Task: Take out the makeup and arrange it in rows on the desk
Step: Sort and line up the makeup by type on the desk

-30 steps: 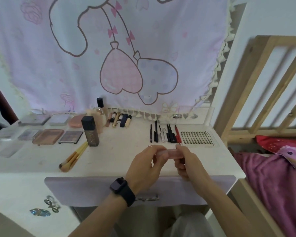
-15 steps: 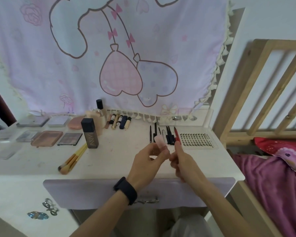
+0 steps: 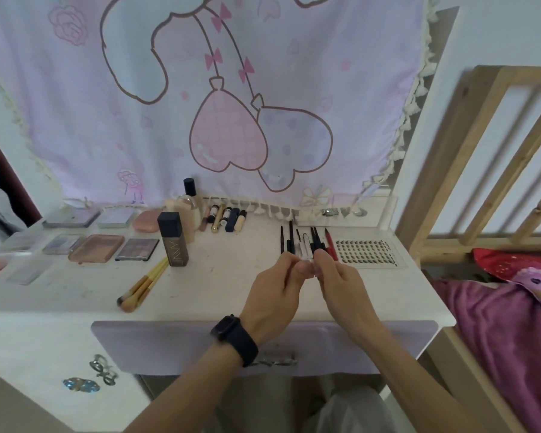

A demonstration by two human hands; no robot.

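Makeup palettes [image 3: 96, 247] lay in rows at the left of the desk [image 3: 231, 285], with a dark bottle [image 3: 173, 240], brushes [image 3: 141, 285] and small tubes [image 3: 227, 218] toward the middle and thin pencils [image 3: 291, 240] beside a lash card [image 3: 367, 251]. Just in front of the pencils, the left hand [image 3: 270, 295] and right hand [image 3: 341, 285] met above the desk, fingers curled, each pinching a small pale item [image 3: 306, 267] between fingertips.

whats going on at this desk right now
A person is arranging makeup on the white desk. The left hand and right hand pinch a small pale item between them, just in front of the row of pencils. Palettes, a dark bottle, brushes and a lash tray are already set out.
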